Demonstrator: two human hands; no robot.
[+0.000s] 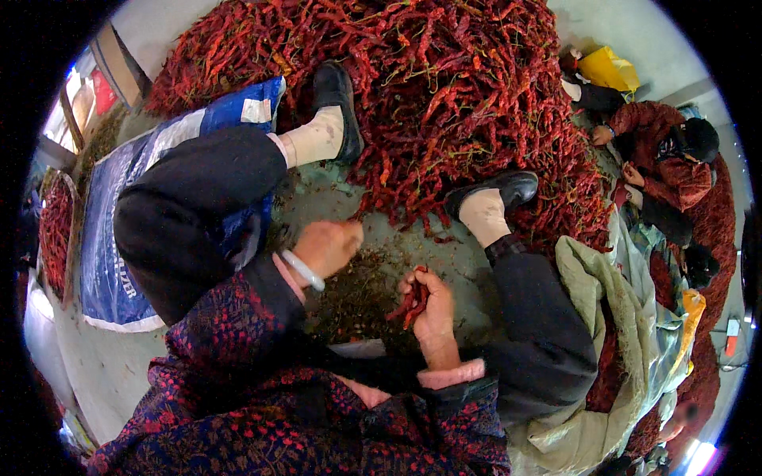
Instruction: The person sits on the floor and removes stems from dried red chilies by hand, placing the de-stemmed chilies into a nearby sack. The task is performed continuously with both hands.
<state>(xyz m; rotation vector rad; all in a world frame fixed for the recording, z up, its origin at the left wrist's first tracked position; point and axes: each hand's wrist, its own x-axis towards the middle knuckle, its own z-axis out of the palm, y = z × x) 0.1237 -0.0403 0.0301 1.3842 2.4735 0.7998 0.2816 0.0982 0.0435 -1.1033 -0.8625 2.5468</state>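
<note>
A small bunch of dried red chilies (414, 301) sticks out of my right hand (435, 316), whose fingers are curled round it. To its left and a little farther off, my left hand (324, 251) has its fingers drawn together, with a pale bangle at the wrist. What those fingers hold, if anything, cannot be made out. Just beyond both hands rises a big heap of dried red chilies (468, 95), with a few loose ones at its near edge. Under the hands, brown stems and bits (349, 305) are strewn over the grey floor.
My legs are spread on either side, black shoes (335, 103) against the heap. A blue and white sack (103, 230) lies under my left leg. To the right stands an open pale sack (619, 381) with chilies. Another person (667, 159) sits at the far right, near a yellow bag (609, 70).
</note>
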